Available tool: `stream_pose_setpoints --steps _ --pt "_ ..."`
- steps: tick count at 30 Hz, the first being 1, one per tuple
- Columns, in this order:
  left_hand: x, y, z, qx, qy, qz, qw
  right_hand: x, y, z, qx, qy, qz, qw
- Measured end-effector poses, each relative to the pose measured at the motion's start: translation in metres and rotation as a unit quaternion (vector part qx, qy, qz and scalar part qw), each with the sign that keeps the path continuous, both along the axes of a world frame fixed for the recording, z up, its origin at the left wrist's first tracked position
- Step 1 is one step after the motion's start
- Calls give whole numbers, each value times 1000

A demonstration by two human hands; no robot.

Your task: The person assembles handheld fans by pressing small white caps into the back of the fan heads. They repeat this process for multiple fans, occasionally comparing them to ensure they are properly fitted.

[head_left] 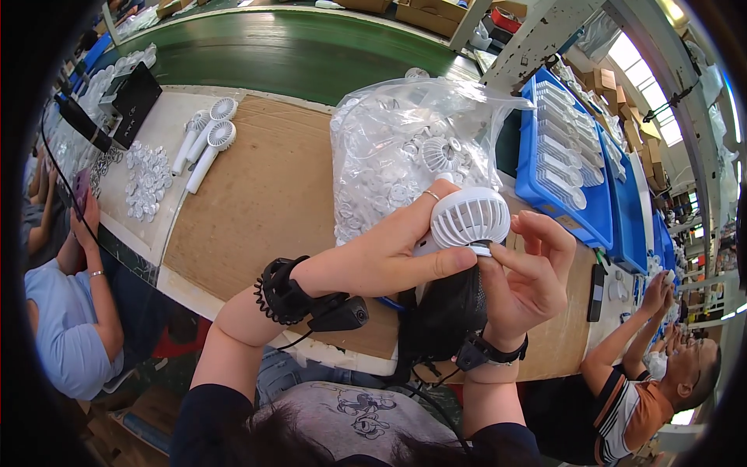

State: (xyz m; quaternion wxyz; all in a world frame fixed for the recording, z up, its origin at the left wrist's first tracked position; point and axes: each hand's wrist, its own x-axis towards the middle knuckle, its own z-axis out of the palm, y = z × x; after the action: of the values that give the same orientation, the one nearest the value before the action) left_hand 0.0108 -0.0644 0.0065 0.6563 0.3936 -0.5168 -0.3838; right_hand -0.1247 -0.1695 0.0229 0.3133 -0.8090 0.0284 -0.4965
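Observation:
My left hand (389, 249) grips a small white hand-held fan (469, 218) around its round grilled head, thumb across the lower rim. My right hand (529, 272) meets it from the right, fingertips pinching at the underside of the fan head near the neck. Both wrists wear black straps with small devices. Behind the fan stands a clear plastic bag (405, 148) full of white round fan grilles. The fan's handle is hidden behind my hands.
Blue trays (580, 210) of white fan handles sit at the right. Three assembled white fans (206, 140) and a scatter of small white parts (148, 183) lie at the left. A green conveyor belt (296, 54) runs behind. Seated people work on both sides.

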Motion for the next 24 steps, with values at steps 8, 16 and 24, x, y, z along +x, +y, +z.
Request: stream_pose_setpoints --steps 8,16,24 --pt "-3 -1 -4 -13 -11 4 1000 4 0 -1 45 -35 15 998" --pt "-7 2 1 18 89 -64 994 1 1 -1 37 -36 16 999" --pt "-11 -1 -7 2 141 -74 987 1 4 3 12 -17 -3 1000"
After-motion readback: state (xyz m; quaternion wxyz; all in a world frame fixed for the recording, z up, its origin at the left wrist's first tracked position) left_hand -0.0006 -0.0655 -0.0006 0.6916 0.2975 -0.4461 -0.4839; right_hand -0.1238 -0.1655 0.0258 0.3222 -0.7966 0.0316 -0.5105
